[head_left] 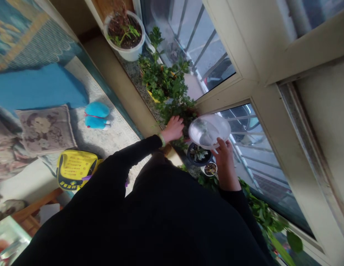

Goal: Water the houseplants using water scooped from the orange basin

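Note:
My right hand (224, 157) grips the rim of a clear plastic bowl (209, 131), which is tilted above the potted plants. Its thumb and fingers are closed on the bowl's near edge. To the left, my left hand (173, 130) reaches in at the leafy green plant (172, 83) on the windowsill. Its fingers are slightly bent and look apart, with nothing visible in them; the tips are partly lost against the leaves. Just below the bowl stands a dark pot with a pale succulent (199, 153). Beside that is a small white pot (210, 169) filled with pebbles.
A white pot (130, 53) with soil and a sprouting plant stands farther along the sill. More leafy plants (260, 207) trail at the lower right. The barred window (244, 122) borders the sill. A bed with a yellow bag (76, 168), cushion (46, 129) and blue plush toy (97, 115) lies left.

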`<state>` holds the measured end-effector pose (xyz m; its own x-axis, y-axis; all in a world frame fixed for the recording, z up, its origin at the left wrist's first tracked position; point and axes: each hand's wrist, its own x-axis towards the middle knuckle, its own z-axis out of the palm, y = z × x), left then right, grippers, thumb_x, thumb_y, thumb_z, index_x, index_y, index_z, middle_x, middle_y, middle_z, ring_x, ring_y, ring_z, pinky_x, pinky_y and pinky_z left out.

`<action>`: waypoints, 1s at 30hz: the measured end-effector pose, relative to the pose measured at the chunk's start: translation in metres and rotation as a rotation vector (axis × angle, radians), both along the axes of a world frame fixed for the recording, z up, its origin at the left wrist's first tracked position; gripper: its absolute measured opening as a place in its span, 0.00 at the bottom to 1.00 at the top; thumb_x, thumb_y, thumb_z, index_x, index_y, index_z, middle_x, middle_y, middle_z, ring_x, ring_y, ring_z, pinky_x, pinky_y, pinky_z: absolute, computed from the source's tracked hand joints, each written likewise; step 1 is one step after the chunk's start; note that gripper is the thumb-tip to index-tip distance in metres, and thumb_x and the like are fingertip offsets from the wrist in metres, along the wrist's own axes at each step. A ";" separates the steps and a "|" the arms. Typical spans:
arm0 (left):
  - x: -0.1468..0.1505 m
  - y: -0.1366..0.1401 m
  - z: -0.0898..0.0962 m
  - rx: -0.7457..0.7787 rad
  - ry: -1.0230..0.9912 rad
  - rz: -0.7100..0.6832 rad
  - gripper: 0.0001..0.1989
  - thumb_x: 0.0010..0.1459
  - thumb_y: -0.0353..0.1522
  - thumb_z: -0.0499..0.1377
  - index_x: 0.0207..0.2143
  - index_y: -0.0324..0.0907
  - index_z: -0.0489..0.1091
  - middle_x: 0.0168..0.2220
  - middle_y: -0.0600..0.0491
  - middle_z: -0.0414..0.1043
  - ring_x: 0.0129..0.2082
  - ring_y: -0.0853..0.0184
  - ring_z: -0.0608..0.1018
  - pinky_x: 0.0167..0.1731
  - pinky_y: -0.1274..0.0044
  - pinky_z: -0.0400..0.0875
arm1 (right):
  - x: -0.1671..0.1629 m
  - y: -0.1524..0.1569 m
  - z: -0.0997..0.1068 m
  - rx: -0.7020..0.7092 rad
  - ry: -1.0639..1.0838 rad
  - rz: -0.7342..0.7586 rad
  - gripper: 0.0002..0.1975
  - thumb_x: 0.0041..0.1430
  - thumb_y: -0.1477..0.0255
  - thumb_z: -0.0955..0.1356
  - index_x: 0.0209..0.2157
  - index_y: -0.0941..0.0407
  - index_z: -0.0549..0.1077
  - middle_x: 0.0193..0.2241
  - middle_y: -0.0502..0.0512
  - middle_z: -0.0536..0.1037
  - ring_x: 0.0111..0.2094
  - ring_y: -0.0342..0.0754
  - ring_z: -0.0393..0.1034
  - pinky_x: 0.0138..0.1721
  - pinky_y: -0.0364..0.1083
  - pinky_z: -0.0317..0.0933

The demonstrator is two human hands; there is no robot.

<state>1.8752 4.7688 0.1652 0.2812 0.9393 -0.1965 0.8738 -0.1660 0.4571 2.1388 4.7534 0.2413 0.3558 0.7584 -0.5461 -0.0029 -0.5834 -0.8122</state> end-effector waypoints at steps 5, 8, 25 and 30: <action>0.000 0.017 0.015 0.013 -0.018 -0.064 0.18 0.71 0.29 0.62 0.57 0.35 0.87 0.69 0.33 0.79 0.71 0.43 0.77 0.72 0.55 0.71 | 0.009 -0.013 -0.006 -0.037 0.095 -0.051 0.34 0.42 0.49 0.82 0.45 0.46 0.68 0.41 0.50 0.77 0.48 0.54 0.77 0.48 0.54 0.74; 0.007 0.037 0.025 0.041 -0.047 -0.155 0.18 0.75 0.27 0.58 0.58 0.32 0.85 0.68 0.31 0.80 0.68 0.46 0.79 0.68 0.60 0.75 | 0.014 -0.025 -0.004 -0.055 0.131 -0.106 0.34 0.41 0.49 0.81 0.44 0.45 0.67 0.38 0.48 0.74 0.46 0.54 0.76 0.51 0.55 0.75; 0.014 0.118 0.022 0.104 0.218 -0.439 0.18 0.73 0.28 0.59 0.55 0.30 0.87 0.58 0.28 0.86 0.65 0.43 0.83 0.68 0.56 0.70 | 0.011 -0.047 0.000 -0.011 0.166 -0.174 0.35 0.43 0.46 0.82 0.45 0.46 0.68 0.39 0.48 0.76 0.46 0.52 0.77 0.51 0.54 0.74; 0.003 0.106 0.021 0.038 0.247 -0.351 0.25 0.70 0.28 0.61 0.65 0.26 0.81 0.73 0.24 0.74 0.63 0.42 0.84 0.61 0.58 0.76 | 0.002 -0.036 0.003 -0.015 0.164 -0.166 0.35 0.41 0.47 0.82 0.44 0.46 0.68 0.39 0.46 0.76 0.46 0.50 0.77 0.51 0.52 0.75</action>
